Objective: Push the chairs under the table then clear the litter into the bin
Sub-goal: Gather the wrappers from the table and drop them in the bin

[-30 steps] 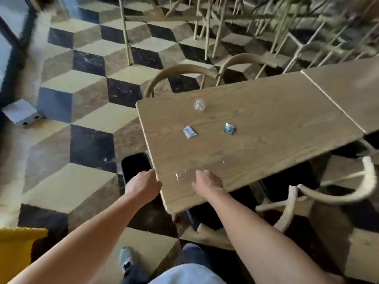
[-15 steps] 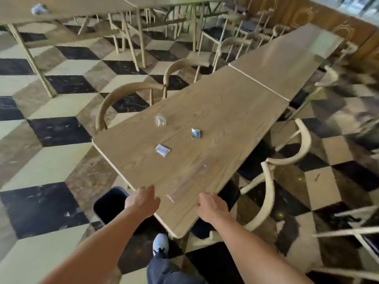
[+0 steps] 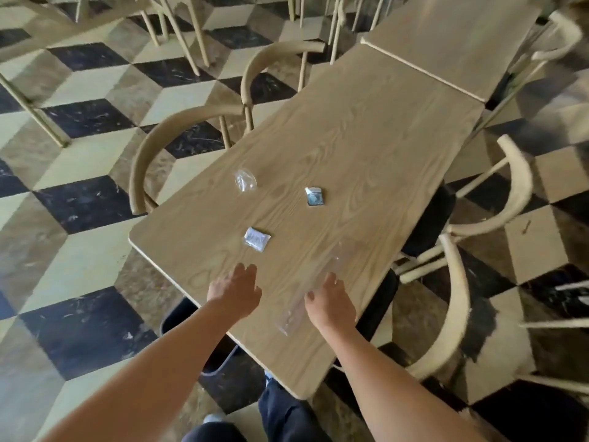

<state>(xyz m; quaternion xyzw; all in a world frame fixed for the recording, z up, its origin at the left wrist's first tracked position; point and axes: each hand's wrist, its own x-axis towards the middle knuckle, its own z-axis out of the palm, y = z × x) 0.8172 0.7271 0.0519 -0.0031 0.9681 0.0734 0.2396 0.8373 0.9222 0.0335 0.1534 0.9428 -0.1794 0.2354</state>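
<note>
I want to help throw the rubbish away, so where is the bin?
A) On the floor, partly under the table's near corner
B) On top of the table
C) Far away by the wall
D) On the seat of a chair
A: the dark bin stands on the checkered floor, with the near corner of the table reaching over part of it.

Tiled floor (image 3: 76, 272): cube pattern in black, cream, brown marble.
</note>
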